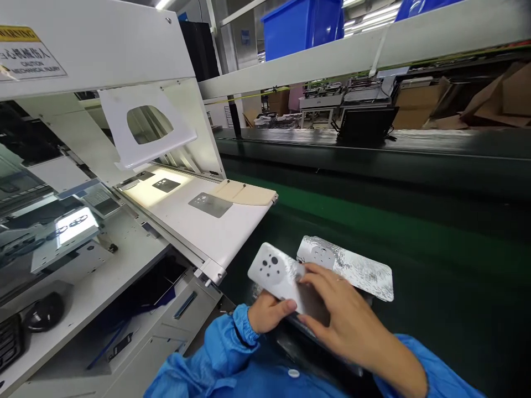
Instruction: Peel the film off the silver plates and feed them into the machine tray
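Two work surfaces are recorded: a dark green conveyor belt (435, 265) running across the station, and the white shelf (207, 235) of a machine (103, 50) on the left, on which a grey plate (209, 204) lies. Blue bins (301, 25) are noted on an overhead rack, and cardboard boxes (418, 102) beyond the belt.

Both forearms are sleeved in blue and are brought in low over the near edge of the belt. The left hand (267, 312) is closed on the near end of a white phone back cover (271, 270), the thumb on top and the fingers underneath. The right hand (348, 323) is laid palm down on the same cover, its fingers (306, 275) extended and unclenched, touching the face.

The cover is held tilted just above the belt, its camera cut-outs projecting past the fingertips. A second, marbled silver back cover (357, 268) lies flat on the belt just beyond the right hand, partly overlapped by the held cover.
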{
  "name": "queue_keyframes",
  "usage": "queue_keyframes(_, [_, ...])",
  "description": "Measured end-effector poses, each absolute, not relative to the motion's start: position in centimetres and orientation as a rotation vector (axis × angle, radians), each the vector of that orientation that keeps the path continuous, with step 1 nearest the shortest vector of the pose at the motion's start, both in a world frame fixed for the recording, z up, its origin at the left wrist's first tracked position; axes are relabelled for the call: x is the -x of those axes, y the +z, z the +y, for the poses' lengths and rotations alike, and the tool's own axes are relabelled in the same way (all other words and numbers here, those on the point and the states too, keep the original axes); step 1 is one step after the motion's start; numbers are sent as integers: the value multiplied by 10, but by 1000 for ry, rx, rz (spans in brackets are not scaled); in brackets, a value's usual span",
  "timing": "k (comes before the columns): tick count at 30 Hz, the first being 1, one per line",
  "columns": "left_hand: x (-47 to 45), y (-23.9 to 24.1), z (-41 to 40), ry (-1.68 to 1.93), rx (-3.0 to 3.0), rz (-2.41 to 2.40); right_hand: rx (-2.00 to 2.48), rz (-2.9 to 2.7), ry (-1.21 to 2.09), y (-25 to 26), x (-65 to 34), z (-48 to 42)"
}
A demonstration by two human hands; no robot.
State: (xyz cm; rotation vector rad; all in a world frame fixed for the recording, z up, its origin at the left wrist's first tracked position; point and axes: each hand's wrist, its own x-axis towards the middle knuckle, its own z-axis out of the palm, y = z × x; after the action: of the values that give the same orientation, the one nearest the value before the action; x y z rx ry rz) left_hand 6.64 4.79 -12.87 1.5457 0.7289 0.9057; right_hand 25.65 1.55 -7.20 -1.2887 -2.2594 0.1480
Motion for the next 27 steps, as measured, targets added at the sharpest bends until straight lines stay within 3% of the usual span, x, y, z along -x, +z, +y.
queue_keyframes(6, [-66, -143, 45, 1033, -1288, 957, 1339, -2285, 260, -77, -262, 25])
queue_keyframes(14, [-53, -158, 54, 1097, -1035, 909, 1738, -2213, -91, -101, -338, 69])
queue_keyframes(27, [-50, -160, 54, 1171, -1053, 943, 1628, -2258, 18, -128, -358, 85])
